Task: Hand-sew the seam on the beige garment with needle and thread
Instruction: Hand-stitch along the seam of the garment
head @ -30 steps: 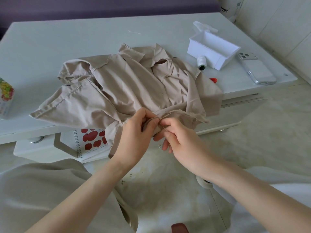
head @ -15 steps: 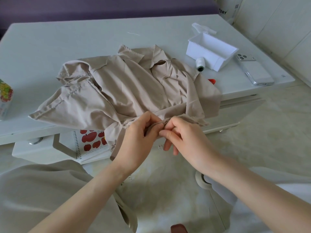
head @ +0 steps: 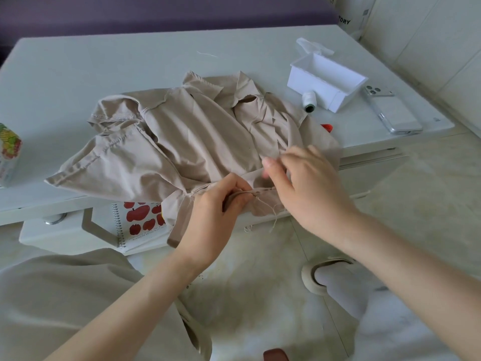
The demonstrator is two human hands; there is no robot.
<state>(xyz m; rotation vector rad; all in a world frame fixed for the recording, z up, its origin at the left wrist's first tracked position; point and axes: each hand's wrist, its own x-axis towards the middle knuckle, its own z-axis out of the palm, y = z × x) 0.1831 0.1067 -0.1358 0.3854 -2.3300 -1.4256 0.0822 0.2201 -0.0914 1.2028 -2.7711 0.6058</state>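
Observation:
The beige garment [head: 187, 142] lies crumpled on the white table [head: 78, 69], its lower edge hanging over the front. My left hand [head: 216, 217] pinches the seam at that edge between thumb and fingers. My right hand [head: 309, 188] is lifted above and to the right of the seam, with thumb and forefinger tips together in a blurred pinch. The needle is too small and blurred to make out. A loose beige thread [head: 268, 214] dangles from the seam just right of my left hand.
A white plastic box [head: 328, 82], a thread spool [head: 309, 101], a phone [head: 393, 113] and a small red object [head: 328, 127] sit at the table's right. A printed carton [head: 9, 152] stands at the left edge. An apple-print notebook [head: 140, 220] lies under the table. My slippered foot [head: 325, 277] rests on the floor.
My right hand was at the seam against my left hand and has risen up and to the right. My left hand has kept its pinch on the seam.

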